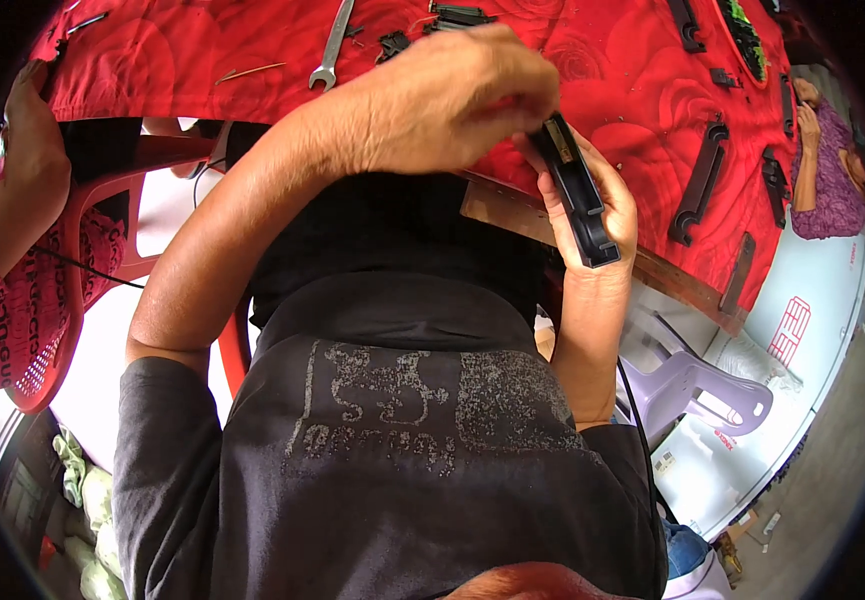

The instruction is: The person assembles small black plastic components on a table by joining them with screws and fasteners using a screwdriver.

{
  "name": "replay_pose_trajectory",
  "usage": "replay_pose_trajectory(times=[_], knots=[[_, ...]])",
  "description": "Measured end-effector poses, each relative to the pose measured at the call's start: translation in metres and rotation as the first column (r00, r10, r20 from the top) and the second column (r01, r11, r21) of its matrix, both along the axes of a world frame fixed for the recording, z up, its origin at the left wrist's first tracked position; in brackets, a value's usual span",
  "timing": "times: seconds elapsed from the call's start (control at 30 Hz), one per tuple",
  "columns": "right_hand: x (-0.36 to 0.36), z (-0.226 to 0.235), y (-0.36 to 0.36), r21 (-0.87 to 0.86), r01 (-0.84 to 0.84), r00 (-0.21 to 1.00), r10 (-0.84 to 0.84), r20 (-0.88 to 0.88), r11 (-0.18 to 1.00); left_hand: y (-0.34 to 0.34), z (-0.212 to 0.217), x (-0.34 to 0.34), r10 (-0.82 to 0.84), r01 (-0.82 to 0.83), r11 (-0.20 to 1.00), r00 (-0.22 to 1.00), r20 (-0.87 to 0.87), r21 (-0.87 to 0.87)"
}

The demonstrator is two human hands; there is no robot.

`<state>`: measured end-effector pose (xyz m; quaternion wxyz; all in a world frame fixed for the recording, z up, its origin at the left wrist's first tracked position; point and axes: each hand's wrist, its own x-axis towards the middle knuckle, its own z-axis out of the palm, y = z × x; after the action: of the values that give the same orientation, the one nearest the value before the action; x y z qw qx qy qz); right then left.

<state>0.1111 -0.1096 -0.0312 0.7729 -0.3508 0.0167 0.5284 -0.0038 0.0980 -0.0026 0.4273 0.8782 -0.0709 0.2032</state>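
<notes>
Head view. The right hand [592, 215] is wrapped around a long, black, glossy plastic handle [577, 190], held upright at the edge of the table with the red rose-patterned cloth [252, 40]. The left hand [452, 100] pinches the handle's upper end with closed fingers; whatever they grip is hidden. A steel spanner [332, 45] and similar black handles [697, 180] lie on the cloth.
</notes>
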Motion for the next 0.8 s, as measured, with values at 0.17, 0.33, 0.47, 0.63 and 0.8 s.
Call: replay_pose_trajectory(times=[0.17, 0.33, 0.47, 0.63, 0.8], knots=[[0.003, -0.001, -0.001, -0.04, 0.015, 1.0, -0.015, 0.013, 0.999, -0.016, 0.012, -0.015, -0.259, 0.265, 0.962, 0.962, -0.09, 0.06], [0.004, 0.0, 0.001, -0.063, -0.024, 0.999, 0.026, 0.034, 0.998, -0.02, 0.008, -0.016, -0.243, 0.253, 0.961, 0.965, -0.099, 0.112], [0.005, -0.004, -0.003, -0.145, -0.051, 0.993, 0.066, 0.099, 0.988, -0.018, 0.011, -0.014, -0.319, 0.336, 0.936, 0.936, -0.148, 0.102], [0.007, -0.005, -0.006, -0.154, -0.105, 0.985, 0.125, 0.123, 0.982, -0.016, 0.011, -0.006, -0.38, 0.39, 0.914, 0.919, -0.102, 0.115], [-0.001, -0.004, -0.001, -0.207, -0.044, 0.984, 0.078, 0.16, 0.977, -0.017, 0.009, -0.003, -0.395, 0.396, 0.907, 0.918, -0.039, 0.145]])
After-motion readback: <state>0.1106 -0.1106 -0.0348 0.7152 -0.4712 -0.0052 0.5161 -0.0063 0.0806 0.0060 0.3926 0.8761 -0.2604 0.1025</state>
